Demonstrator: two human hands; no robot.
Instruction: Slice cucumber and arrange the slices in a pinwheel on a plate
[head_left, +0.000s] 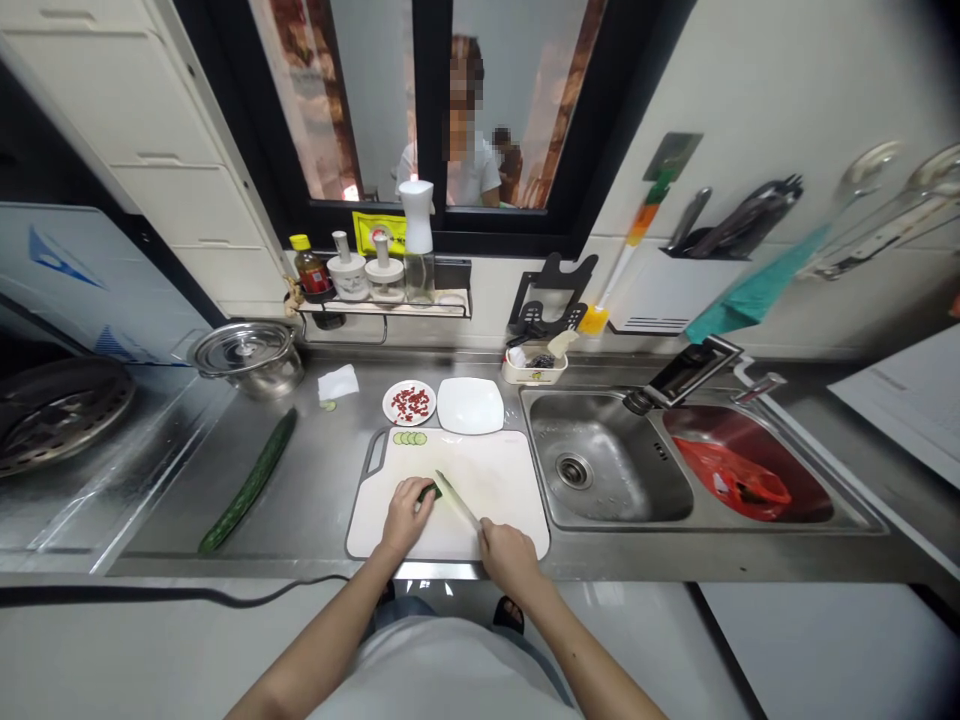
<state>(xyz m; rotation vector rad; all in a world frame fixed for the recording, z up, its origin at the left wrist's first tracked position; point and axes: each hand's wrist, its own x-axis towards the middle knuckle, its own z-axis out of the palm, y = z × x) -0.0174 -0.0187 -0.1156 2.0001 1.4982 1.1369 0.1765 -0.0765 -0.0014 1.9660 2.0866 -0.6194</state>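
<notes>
- Left hand (409, 512) bends over a cucumber piece (427, 492), fingers closed on it; right hand (511, 562) wraps firmly round the handle of the knife (457, 500).
- The piece is on the board (495, 480), near the middle of the frame, mostly covered by the fingers. The knife is just beside it; whether they touch, I cannot tell.
- A nick looks the main risk: the left fingertips are close to the edge, and a sideways slip on wet skin could bring them together.
- The piece is short and seems rounded, so a loosened hold might let it roll and spoil the cut.
- The board could slide if the counter (315, 470) beneath is wet; its underside does not show.
- A hard shove up the frame could knock the dish (387, 405) of red bits (411, 400) or the plate (471, 405), both close by the board's top edge.
- Writing: a faint mark at the board's upper right, dark characters on the yellow packet (364, 232) and a red label on the bottle (311, 268), top centre-left. All are too small or blurred to read; I can make out no brand.
</notes>
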